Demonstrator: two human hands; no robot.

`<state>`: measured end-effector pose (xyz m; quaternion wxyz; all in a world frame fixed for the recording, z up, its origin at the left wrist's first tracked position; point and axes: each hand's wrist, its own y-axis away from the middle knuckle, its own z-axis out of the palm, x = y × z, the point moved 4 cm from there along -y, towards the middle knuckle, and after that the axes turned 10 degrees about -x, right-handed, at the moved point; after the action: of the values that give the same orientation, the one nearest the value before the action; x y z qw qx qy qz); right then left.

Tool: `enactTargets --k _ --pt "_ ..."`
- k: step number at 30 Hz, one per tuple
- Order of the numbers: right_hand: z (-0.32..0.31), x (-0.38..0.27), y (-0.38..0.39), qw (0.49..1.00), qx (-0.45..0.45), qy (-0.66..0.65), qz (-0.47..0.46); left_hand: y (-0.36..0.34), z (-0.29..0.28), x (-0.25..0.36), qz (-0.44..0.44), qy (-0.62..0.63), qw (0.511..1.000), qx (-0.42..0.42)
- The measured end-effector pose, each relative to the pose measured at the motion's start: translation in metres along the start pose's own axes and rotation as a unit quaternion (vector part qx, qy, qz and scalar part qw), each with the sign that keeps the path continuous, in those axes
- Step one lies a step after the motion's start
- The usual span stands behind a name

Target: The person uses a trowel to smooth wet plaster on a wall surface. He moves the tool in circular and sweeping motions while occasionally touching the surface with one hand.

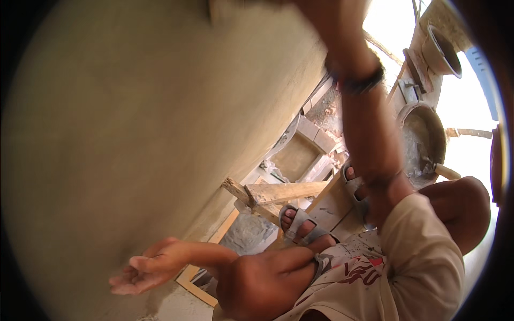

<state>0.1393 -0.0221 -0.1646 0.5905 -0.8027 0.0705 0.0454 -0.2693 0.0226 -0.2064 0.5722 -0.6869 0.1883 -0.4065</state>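
A crouch is held beside a grey-brown wall (155, 128), by which the left of the view is filled and along which both hands are placed. The right hand (332, 21) is stretched far up, with the right arm (372, 139) kept nearly straight, seemingly so that a high part of the wall can be reached without standing. The hand is blurred and cut by the upper edge, so whether its fingers are closed on anything cannot be told. The left hand (144, 267) is held out low, near the wall and beyond the left knee (238, 281); its palm is turned up, its fingers are spread loosely, and nothing is seen in it. Balance is perhaps served by that outstretched pose. Bent legs are supported on feet in grey sandals (308, 227), planted apart, as if for steadiness. On the right, a round pan (442, 131) is set close by the right knee (466, 208), with grey residue inside and a wooden handle (447, 172) laid across its rim, its grip turned toward the body, presumably for easy pick-up. Past the pan, a deep bowl (432, 53) is tipped on its side. Between wall and feet, rough timbers (289, 192) are crossed.
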Motion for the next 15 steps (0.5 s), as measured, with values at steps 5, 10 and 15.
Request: enactTargets --k 5,10,15 --pt "0.07 -0.1 0.224 0.874 -0.045 -0.236 0.422 -0.024 0.037 -0.001 0.014 -0.01 1.0 -0.019" --pt "0.089 -0.198 0.313 0.717 -0.093 -0.334 0.605 -0.019 0.047 0.002 0.029 0.005 0.998 -0.049" --pt "0.068 -0.15 0.234 0.806 -0.136 -0.302 0.49 -0.023 0.051 0.009 0.03 -0.005 0.997 -0.072"
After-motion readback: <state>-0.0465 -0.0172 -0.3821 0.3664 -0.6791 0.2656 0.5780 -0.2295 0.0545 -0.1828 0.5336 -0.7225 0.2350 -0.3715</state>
